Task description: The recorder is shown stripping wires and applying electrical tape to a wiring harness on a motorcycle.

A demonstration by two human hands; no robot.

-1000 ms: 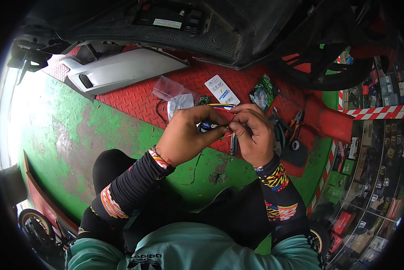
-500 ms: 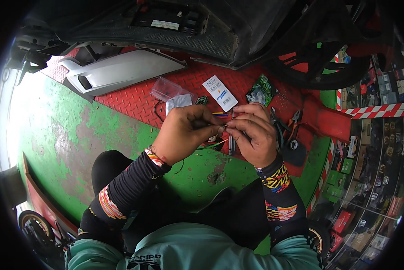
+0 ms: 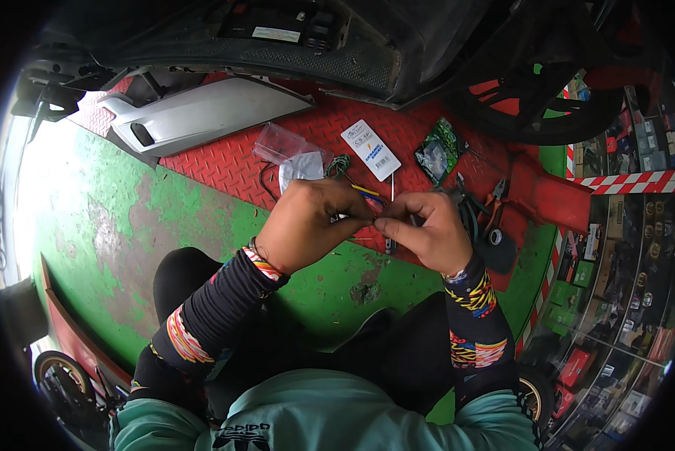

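My left hand [image 3: 315, 222] and my right hand [image 3: 424, 229] meet over the red metal ramp, fingertips pinched together on thin wires. Yellow, blue and red wires [image 3: 369, 192] stick up from between the fingers; the exact point of the grip is hidden. Just beyond lie a white product card [image 3: 371, 150], a clear plastic case [image 3: 275, 141], a crumpled white packet [image 3: 298, 167] and a green patterned packet [image 3: 439, 150]. A thin metal tool [image 3: 392, 186] shows above my right fingers. Pliers [image 3: 493, 207] and a small tape roll [image 3: 494, 236] lie right of that hand.
A dark scooter body [image 3: 262, 56] with a wheel [image 3: 525, 113] spans the top. A silver fairing [image 3: 195, 114] rests on the red ramp [image 3: 240, 180], over green floor [image 3: 112, 218]. At the right is a glass display case [image 3: 615, 286] behind striped tape [image 3: 627, 181]; another wheel [image 3: 63, 372] shows lower left.
My right hand has moved slightly rightward, its fingers now more curled. The coloured wires have shifted lower and now angle down into the pinch.
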